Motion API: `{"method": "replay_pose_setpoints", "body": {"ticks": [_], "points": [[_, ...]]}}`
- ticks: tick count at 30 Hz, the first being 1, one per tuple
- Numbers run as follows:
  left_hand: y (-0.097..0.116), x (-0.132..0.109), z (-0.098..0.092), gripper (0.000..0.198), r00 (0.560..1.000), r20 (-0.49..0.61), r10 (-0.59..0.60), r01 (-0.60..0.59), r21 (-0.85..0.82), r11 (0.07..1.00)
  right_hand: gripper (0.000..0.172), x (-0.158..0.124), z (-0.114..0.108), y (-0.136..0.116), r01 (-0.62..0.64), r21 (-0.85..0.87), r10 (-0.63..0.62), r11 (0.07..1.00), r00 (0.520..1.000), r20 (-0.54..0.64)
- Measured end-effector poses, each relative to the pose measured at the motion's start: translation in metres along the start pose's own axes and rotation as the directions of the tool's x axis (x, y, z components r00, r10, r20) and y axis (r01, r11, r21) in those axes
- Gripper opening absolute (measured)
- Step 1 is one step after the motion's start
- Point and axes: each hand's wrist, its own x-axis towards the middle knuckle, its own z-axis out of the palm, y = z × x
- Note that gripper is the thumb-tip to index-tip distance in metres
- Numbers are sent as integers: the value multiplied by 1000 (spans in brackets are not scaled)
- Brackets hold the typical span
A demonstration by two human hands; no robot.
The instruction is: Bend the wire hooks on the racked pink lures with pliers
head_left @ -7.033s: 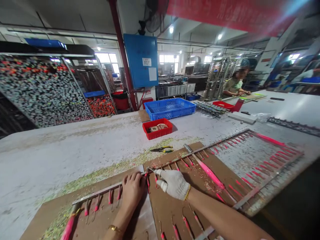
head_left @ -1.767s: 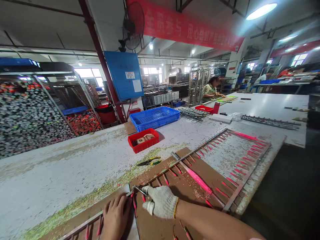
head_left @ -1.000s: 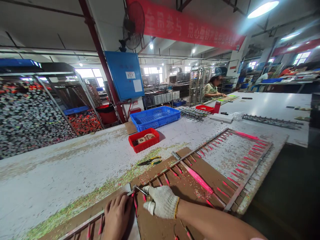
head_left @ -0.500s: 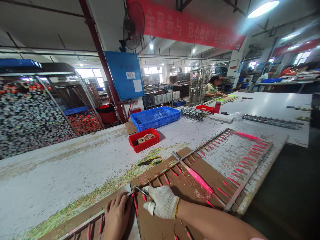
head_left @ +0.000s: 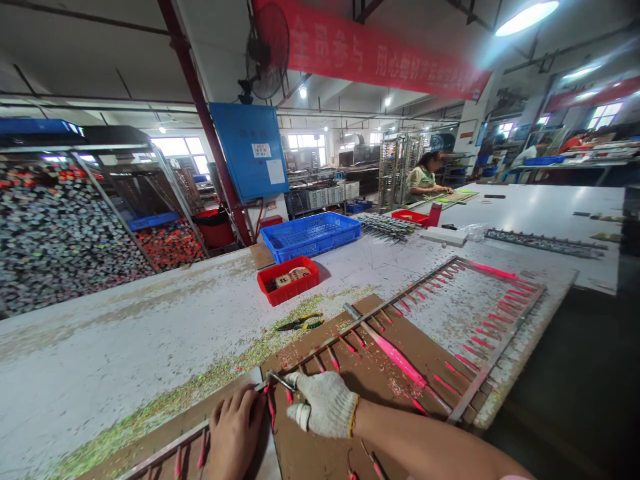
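Observation:
My left hand [head_left: 234,427], bare, is curled over a narrow metal bar [head_left: 167,448] that carries several short pink-coated pieces. My right hand [head_left: 327,403], in a white knitted glove, is closed around a dark metal rod-shaped tool [head_left: 283,381]; what kind of tool cannot be seen. The tool's tip meets the bar close to my left fingertips. Just below it hangs a pink-coated piece [head_left: 271,407]. A longer pink-coated rod [head_left: 395,357] lies on the brown board [head_left: 310,460] to the right of my glove, beside a metal frame [head_left: 415,287] with many pink pieces.
Yellow-handled pliers [head_left: 300,323] lie beyond my hands among yellow-green flakes [head_left: 200,387]. A red bin [head_left: 289,280] and a blue crate [head_left: 313,237] stand farther back. Across the long white table [head_left: 550,207] a person [head_left: 425,179] sits working. The table's right edge drops off into shadow.

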Motion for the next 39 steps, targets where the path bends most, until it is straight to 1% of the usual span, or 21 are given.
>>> {"method": "replay_pose_setpoints", "body": {"ticks": [10, 16, 26, 33, 39], "points": [[1, 0, -1, 37, 1000, -26, 12, -12, 19, 1000, 57, -1, -2, -2, -8, 9, 8, 1000, 1000, 16], [-1, 0, 1, 37, 1000, -21, 6, -6, 10, 1000, 56, -1, -2, -1, -10, 6, 10, 1000, 1000, 23], [-2, -1, 4, 39, 999, -26, 23, -21, 48, 999, 53, 0, -2, -1, -8, -3, 8, 1000, 1000, 21], [-3, -1, 3, 40, 1000, -23, 21, -20, 39, 999, 55, -2, -3, -3, -12, -1, 12, 1000, 1000, 26], [-4, -2, 4, 38, 999, -20, 26, -25, 36, 999, 51, -1, -6, -4, -22, -1, 22, 1000, 999, 31]]}}
